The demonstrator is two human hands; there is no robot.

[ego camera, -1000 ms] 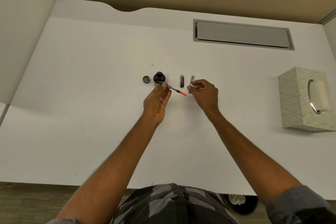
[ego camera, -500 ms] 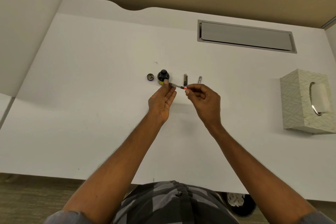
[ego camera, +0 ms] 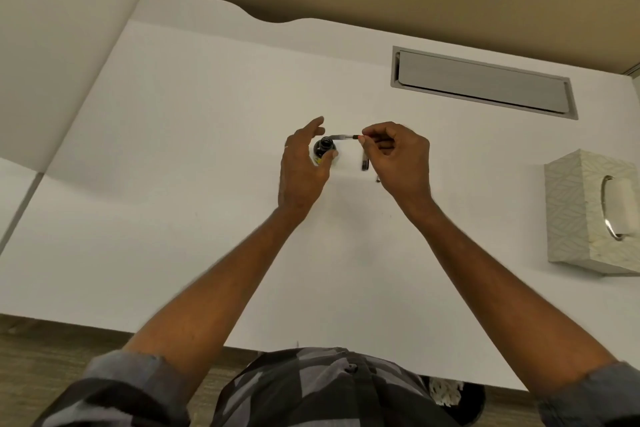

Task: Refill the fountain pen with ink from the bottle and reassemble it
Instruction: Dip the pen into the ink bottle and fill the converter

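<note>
Since the small round dark glass ink bottle (ego camera: 325, 147) is the fixed point of this scene, everything else is best placed from it: nearest the person, just on its near-left side, the left hand (ego camera: 300, 166) cups around it with fingers spread and thumb touching its lower flank, loosely steadying rather than clamped. Just right of the bottle, the right hand (ego camera: 394, 156) has its thumb and forefinger pinched shut on the red-tipped rear end of the slim grey-and-black pen ink converter section (ego camera: 343, 137), which lies level with its front end over the bottle's far rim. A short dark pen barrel piece (ego camera: 364, 161) lies on the white desk (ego camera: 207, 184) right of the bottle, partly hidden by that hand. By my judgement the converter is very light, stiff and slick, so a fingertip hold near its end suits it, while the open bottle is top-heavy with liquid, breakable, and best braced low on its sides
</note>
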